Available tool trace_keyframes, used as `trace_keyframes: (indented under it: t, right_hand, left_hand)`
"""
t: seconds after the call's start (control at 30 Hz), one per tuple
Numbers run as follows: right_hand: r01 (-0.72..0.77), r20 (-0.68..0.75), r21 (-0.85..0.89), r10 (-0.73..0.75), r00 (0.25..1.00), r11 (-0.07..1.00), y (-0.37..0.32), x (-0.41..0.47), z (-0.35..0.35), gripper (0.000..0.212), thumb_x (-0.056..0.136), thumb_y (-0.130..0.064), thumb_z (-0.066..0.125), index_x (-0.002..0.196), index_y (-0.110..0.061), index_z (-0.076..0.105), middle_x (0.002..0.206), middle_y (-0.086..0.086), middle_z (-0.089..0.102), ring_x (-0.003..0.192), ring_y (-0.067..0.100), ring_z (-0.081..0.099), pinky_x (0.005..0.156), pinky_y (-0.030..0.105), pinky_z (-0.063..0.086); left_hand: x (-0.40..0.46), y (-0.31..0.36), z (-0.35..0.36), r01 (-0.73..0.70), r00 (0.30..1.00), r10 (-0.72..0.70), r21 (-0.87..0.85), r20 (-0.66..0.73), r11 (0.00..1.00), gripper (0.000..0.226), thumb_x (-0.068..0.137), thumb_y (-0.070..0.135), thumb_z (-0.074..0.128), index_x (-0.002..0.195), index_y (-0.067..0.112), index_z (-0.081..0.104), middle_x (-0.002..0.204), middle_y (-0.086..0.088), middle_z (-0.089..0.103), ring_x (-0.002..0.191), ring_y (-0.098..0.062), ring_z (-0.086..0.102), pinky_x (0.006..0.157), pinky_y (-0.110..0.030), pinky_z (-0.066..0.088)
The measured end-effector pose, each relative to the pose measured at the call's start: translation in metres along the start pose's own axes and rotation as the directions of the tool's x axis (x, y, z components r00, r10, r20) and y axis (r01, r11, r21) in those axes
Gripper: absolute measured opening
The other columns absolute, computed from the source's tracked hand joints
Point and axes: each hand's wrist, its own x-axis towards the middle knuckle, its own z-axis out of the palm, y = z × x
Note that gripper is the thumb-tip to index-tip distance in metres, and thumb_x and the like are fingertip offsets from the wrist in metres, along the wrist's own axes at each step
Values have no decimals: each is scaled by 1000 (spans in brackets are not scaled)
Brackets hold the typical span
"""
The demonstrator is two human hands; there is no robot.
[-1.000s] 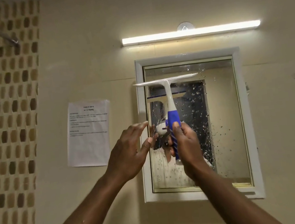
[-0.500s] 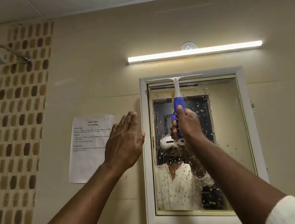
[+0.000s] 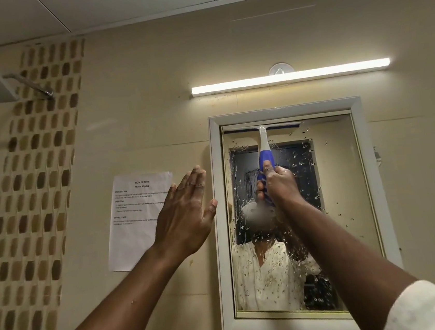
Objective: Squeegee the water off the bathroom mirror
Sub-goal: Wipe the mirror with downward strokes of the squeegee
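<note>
My right hand (image 3: pixel 278 182) is wrapped tight around the blue grip of the squeegee (image 3: pixel 265 159), thumb laid up along the handle so I can press the blade flat against the glass. The blade sits right at the top edge of the mirror (image 3: pixel 343 204), hard up under the white frame (image 3: pixel 224 218) and over toward the left side, because I judge a pull has to start at the very top if the water is to run down ahead of the rubber. Drops cover the glass below and to the right of the blade, so almost all of the wiping looks yet to be done. My left hand (image 3: pixel 186 209) holds nothing: fingers stretched out and close together, palm toward the wall (image 3: pixel 151 118), its thumb just beside the frame's left edge, I think as a steadying hand; whether it touches the wall I cannot tell. It hangs in front of the printed sheet (image 3: pixel 134 228) stuck there.
</note>
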Motion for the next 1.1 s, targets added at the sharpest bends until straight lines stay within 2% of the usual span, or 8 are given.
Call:
trace_keyframes:
  t: [0.23,0.5,0.63,0.8,1.1]
  right_hand:
    - [-88,99,74,81,992,993,-11,5,-4,30,99,-35,39,98,-6,50,57,4,53,40,15,48,37,26,42]
    - [-106,94,48,101,990,993,-9,8,-4,37,97,-42,41,77,-13,52,50,-3,44,34,10,38,34,20,33]
    - [-104,73,6,103,992,995,-4,7,-4,36,97,-42,41,75,-14,50,51,-3,42,34,9,36,33,21,33]
    - [-121,79,7,120,990,993,6,4,-7,34,97,-39,40,76,-14,49,51,-3,42,35,10,37,37,22,33]
    - [-77,39,-53,79,996,996,31,-6,-8,37,95,-45,42,80,-13,51,49,-4,47,34,9,39,37,20,34]
  left_hand:
    - [-5,4,3,-5,1000,5,10,6,1000,65,96,48,28,150,25,-1,158,7,-4,145,-9,1,113,-28,-2]
    - [-4,4,11,-13,1000,13,12,1,1000,64,96,50,25,149,26,-2,158,7,-4,145,-9,1,114,-28,-1]
    - [-5,4,17,-13,1000,13,12,7,1000,66,93,53,19,149,26,-1,158,7,-4,144,-9,1,114,-28,0]
    - [-11,2,27,-9,999,9,1,31,1000,63,97,48,27,150,25,1,158,6,-1,144,-10,4,113,-28,1]
    - [-23,-8,41,23,998,-21,-30,53,999,63,97,50,25,150,25,1,151,14,-9,139,-1,-2,113,-27,0]
